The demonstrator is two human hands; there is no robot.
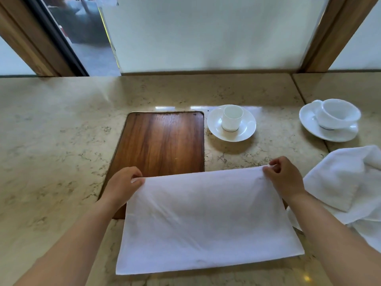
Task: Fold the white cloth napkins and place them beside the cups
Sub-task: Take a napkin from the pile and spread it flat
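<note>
Marble counter [61,131]: napkin [206,219] far corners pinched, left grip [123,182], right grip [285,176] (cloth trailing nearward).

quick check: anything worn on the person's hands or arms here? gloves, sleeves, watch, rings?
Nothing visible. The left hand and right hand are bare, no gloves, and no rings show. Both forearms are uncovered right to the frame's bottom edge, with no sleeve, watch or wristband in view.

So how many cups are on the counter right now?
2. One small cup stands on a saucer just right of the wooden board. A wider cup sits on a second saucer at the far right. None appear hidden.
</note>
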